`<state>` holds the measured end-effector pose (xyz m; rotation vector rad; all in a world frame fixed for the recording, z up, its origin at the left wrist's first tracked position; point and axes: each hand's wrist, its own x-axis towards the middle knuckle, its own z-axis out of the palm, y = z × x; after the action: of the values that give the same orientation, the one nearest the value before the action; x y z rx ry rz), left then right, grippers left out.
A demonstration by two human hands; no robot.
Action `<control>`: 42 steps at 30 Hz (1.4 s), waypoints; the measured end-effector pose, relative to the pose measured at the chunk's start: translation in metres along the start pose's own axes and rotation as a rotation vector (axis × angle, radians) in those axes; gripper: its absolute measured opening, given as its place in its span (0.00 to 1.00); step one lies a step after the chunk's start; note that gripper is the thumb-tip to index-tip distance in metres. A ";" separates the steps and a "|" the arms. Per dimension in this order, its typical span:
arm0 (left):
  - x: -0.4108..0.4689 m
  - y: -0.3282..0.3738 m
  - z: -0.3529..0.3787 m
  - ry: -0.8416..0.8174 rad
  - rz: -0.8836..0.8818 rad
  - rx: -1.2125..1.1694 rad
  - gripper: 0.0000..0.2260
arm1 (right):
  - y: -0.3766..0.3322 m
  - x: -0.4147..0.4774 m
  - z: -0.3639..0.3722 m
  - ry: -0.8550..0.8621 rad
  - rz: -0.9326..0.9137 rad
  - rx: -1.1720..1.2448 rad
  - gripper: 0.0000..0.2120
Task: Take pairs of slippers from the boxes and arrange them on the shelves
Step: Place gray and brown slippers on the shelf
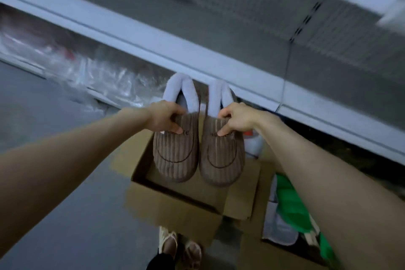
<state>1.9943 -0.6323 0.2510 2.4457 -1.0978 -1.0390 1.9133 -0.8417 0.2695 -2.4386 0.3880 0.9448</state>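
Two brown corduroy slippers with pale fleece lining hang side by side in front of me, toes pointing down. My left hand (165, 117) grips the left slipper (176, 151) at the edge of its opening. My right hand (235, 119) pinches the right slipper (222, 158) the same way. Their fleece heels reach up to the front edge of a white shelf (153, 50). Below them stands an open cardboard box (175, 201) on the floor.
Clear plastic-wrapped goods (87, 72) lie on a lower shelf at left. A second cardboard box (285, 226) at right holds green and white items. My feet in sandals (179, 247) stand by the boxes. Grey floor (65, 182) spreads to the left.
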 end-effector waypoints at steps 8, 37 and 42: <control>-0.175 0.105 -0.193 0.312 0.048 0.145 0.13 | -0.130 -0.195 -0.164 0.240 -0.181 -0.154 0.18; -0.345 0.120 -0.567 0.822 0.517 0.412 0.08 | -0.418 -0.389 -0.392 0.974 -0.182 -0.175 0.17; -0.316 0.122 -0.605 0.845 0.512 0.397 0.08 | -0.419 -0.363 -0.435 1.011 -0.210 -0.078 0.16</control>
<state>2.2098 -0.5119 0.8988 2.2524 -1.5313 0.3788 2.0690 -0.6948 0.9408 -2.7846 0.4028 -0.4331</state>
